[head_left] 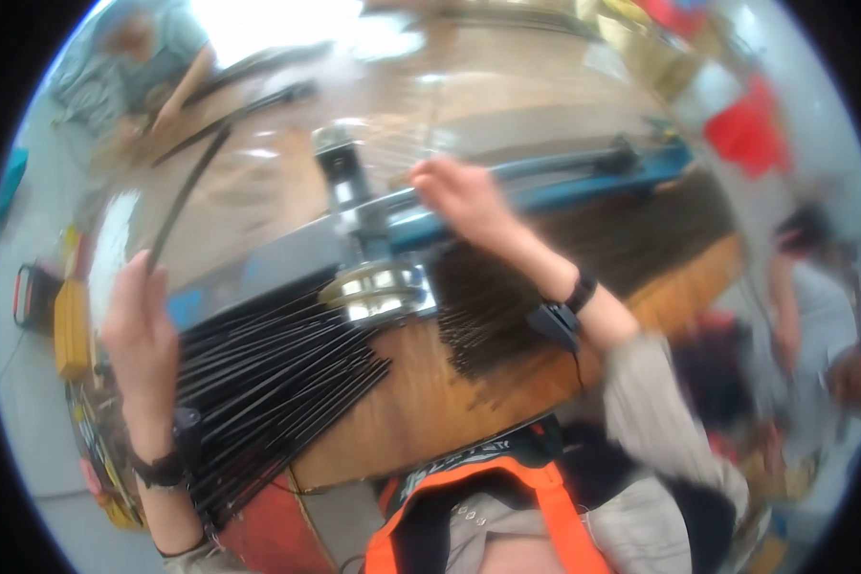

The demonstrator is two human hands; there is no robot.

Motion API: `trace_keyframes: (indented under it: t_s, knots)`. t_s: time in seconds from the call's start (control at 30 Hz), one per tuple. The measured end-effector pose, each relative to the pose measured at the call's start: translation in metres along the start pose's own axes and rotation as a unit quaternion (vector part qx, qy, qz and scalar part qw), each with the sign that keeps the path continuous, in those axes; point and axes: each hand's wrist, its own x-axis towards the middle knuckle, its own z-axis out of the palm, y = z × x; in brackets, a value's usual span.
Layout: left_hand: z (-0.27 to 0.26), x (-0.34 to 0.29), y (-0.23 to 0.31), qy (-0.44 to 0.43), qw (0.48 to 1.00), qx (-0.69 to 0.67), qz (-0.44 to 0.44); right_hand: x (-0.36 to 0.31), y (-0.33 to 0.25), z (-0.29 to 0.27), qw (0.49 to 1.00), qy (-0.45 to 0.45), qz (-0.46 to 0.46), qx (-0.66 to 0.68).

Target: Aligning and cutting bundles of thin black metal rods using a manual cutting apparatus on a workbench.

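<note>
My left hand is closed around the lower end of a dark thin rod, which slants up and to the right over the table. Below and beside that hand lies a fanned pile of black rods. My right hand, blurred by motion, has its fingers drawn together above a blue rail; what they hold, if anything, is not clear. Between my hands stands a metal fixture with a shiny round base.
A second bundle of thin dark brown rods lies right of the fixture on the wooden table. Across the table a person sits at far left, and another person is at right. A yellow box stands at left.
</note>
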Motion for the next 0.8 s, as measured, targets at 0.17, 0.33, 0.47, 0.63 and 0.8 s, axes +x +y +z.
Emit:
trace_keyframes:
  t_s: [0.17,0.33,0.47,0.63,0.8]
  knots:
    - [-0.018,-0.030,-0.007,-0.006,0.998,-0.054,-0.042,0.050,-0.027,0.051,0.972,-0.041,-0.231,0.021]
    - [-0.021,-0.056,-0.023,-0.020,0.998,-0.034,-0.053,0.067,-0.039,0.074,0.951,-0.042,-0.306,-0.018]
    - [-0.005,-0.054,-0.023,-0.036,0.995,-0.070,-0.068,0.077,-0.049,0.090,0.901,-0.173,-0.290,-0.273]
    - [0.007,-0.049,-0.031,-0.044,0.995,-0.057,-0.068,0.061,-0.013,0.050,0.879,0.044,-0.370,-0.297]
    - [0.027,-0.054,-0.047,-0.099,0.994,-0.012,-0.046,0.002,0.079,-0.086,0.874,0.093,-0.265,-0.398]
